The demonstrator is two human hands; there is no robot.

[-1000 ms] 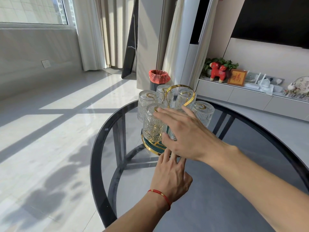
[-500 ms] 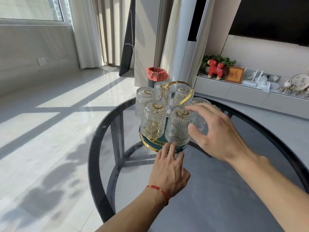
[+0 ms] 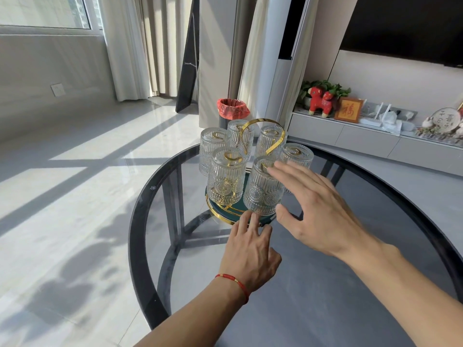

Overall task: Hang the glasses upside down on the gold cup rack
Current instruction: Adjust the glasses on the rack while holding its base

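A round table of smoky glass with a dark rim (image 3: 140,204) stands on the pale tiled floor (image 3: 75,196), its dark frame showing through the top. On the glass sits one thing only, a gold cup rack with a green, gold-edged base (image 3: 226,213), toward the far side. The left hand's fingertips (image 3: 246,216) touch that base.
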